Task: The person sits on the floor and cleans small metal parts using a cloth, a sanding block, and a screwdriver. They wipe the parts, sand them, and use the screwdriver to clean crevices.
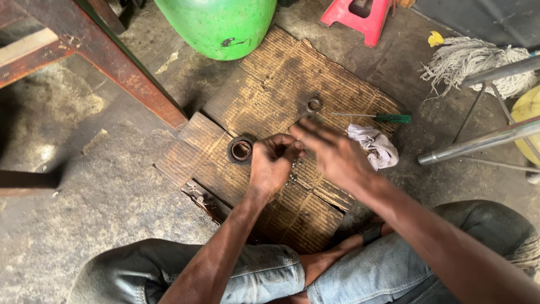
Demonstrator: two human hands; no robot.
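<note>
On the cardboard [264,90], left hand [270,166] pinches small metal bits; right hand [332,152] spread, blurred.

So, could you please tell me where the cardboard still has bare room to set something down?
Bare cardboard lies between the green container and small ring, and left of the bearing. It is crowded around the left hand, right hand, rag and screwdriver.

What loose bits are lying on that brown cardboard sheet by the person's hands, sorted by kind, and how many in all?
Round metal rings: 2, a dark rusty ring beside the left hand and a smaller ring beyond the right hand
Green-handled screwdriver: 1
Crumpled white rag: 1
Total: 4
Small shiny bits under the hands are too blurred to count.
</note>
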